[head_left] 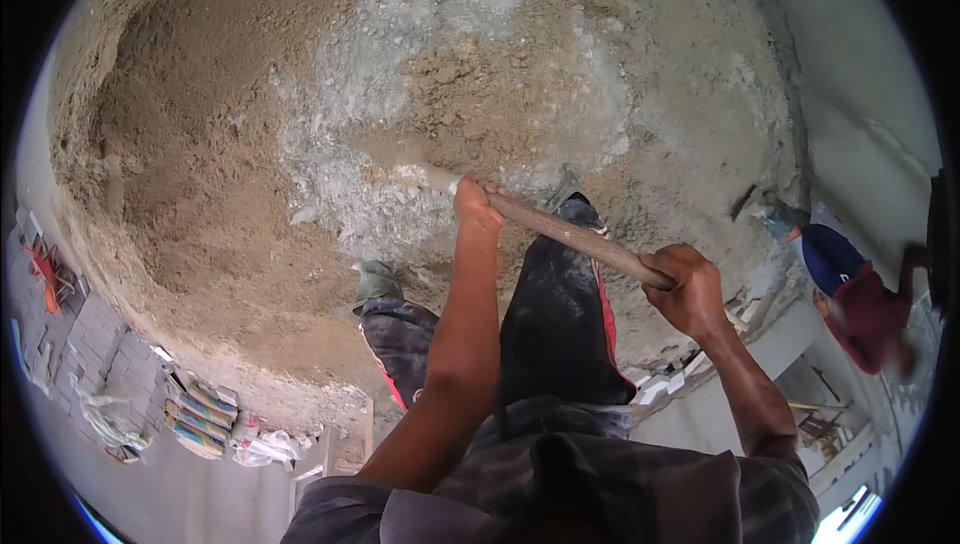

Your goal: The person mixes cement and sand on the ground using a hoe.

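Note:
A long wooden tool handle (570, 234) slants across my body from upper left to lower right. My left hand (478, 204) is closed around it further forward, in front of my knees. Close to its rear end, my right hand (686, 284) grips the same handle. The tool's head cannot be made out; its far end meets a patch of grey-white powder (375, 84) spread over brown sand (200, 124). My two feet stand in the sand, with dark trousers (560, 324) above them.
To the right is another person in a maroon top (870, 304) and blue shorts, beside the pile. Patterned sacks (200, 419) and white plastic (270, 447) lie at lower left. A red-orange object (46, 274) rests on grey paving further left.

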